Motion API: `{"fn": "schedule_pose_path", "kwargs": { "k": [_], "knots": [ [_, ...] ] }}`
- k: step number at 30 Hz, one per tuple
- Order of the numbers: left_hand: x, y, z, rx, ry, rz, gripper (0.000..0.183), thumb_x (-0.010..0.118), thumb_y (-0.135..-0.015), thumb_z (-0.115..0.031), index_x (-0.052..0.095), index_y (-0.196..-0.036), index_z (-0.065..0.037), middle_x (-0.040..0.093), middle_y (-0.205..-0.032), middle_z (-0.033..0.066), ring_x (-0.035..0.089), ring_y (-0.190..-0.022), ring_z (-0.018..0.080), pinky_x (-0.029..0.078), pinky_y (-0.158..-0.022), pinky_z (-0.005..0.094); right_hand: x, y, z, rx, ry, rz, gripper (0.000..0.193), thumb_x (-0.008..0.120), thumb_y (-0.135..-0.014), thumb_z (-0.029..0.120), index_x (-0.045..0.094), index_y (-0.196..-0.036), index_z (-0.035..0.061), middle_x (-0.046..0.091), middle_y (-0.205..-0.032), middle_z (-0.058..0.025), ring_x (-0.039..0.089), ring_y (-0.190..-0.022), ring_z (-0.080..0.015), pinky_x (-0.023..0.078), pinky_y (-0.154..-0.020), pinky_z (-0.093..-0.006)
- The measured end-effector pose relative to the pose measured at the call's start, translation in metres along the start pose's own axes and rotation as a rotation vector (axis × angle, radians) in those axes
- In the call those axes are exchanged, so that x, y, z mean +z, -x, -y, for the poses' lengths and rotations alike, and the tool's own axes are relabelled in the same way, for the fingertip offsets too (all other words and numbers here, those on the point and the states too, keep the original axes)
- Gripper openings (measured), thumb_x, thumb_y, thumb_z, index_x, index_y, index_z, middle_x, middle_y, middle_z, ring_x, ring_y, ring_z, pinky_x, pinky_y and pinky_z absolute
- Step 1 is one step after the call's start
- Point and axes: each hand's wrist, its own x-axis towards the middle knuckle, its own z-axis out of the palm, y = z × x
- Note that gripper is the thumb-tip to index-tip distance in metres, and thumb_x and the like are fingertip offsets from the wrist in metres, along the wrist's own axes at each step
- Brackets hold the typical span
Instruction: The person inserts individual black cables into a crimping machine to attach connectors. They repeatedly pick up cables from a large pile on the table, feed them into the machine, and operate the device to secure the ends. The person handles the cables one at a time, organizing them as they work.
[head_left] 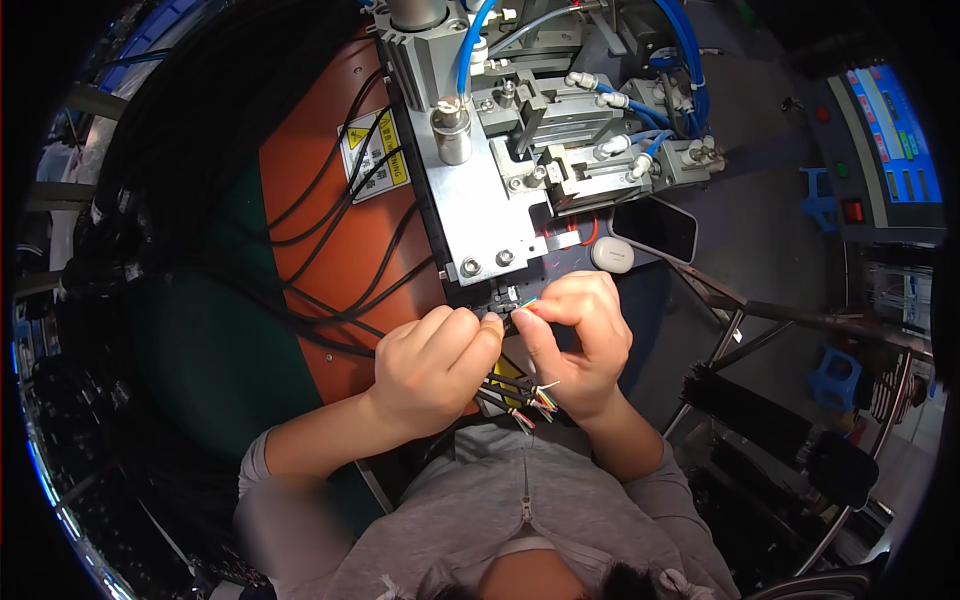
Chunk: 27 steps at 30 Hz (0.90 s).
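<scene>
Both my hands meet at the front edge of the machine fixture (505,298). My left hand (437,368) is closed, with its thumb and finger pinched at a black cable whose held part is mostly hidden. Thin coloured wires (529,303) are pinched between the thumb and forefinger of my right hand (585,335), close to the left fingertips. Below the hands, several black cable ends (508,382) stick out from beneath my left hand. Their stripped ends fan into coloured wires (541,402).
The machine's metal plate (480,205) and pneumatic cylinders with blue hoses (690,60) stand just beyond my hands. Black cables (330,250) cross the orange-brown surface (300,190) at left. A white case (612,255) and a phone (655,228) lie at right, before a control screen (895,130).
</scene>
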Motion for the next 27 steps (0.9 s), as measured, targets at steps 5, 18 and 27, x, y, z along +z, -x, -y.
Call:
{"fn": "schedule_pose_path", "kwargs": {
  "k": [5,18,27],
  "knots": [
    [0.0,0.002,0.008,0.041,-0.008,0.003,0.023,0.063,-0.069,-0.008,0.065,-0.091,-0.003,0.049,-0.07,-0.0002,0.049,-0.056,0.0099,0.035,-0.042,0.0219,-0.021,0.0,-0.011,0.617,-0.563,0.338,0.009,0.063,-0.081,0.004,0.056,-0.082,-0.0007,0.055,-0.082,-0.0065,0.052,-0.076,-0.0126,0.042,-0.07,-0.026],
    [0.006,0.003,-0.011,-0.082,-0.256,0.229,0.032,0.062,-0.071,-0.006,0.067,-0.103,-0.009,0.036,-0.065,-0.0005,0.042,-0.054,0.0094,0.034,-0.042,0.0226,-0.003,0.007,-0.024,0.207,0.089,0.264,0.007,0.064,-0.072,0.0,0.057,-0.071,0.0009,0.056,-0.069,-0.0096,0.052,-0.064,-0.026,0.042,-0.059,-0.0356],
    [0.01,0.002,-0.005,-0.064,-0.229,0.173,0.03,0.063,-0.069,-0.008,0.069,-0.098,-0.009,0.04,-0.066,-0.0009,0.046,-0.055,0.0094,0.037,-0.044,0.0225,0.007,0.015,-0.031,0.576,-0.234,0.164,0.005,0.058,-0.076,0.0,0.055,-0.073,-0.0017,0.053,-0.068,-0.0054,0.05,-0.065,-0.0118,0.04,-0.058,-0.0255]
  ]
}}
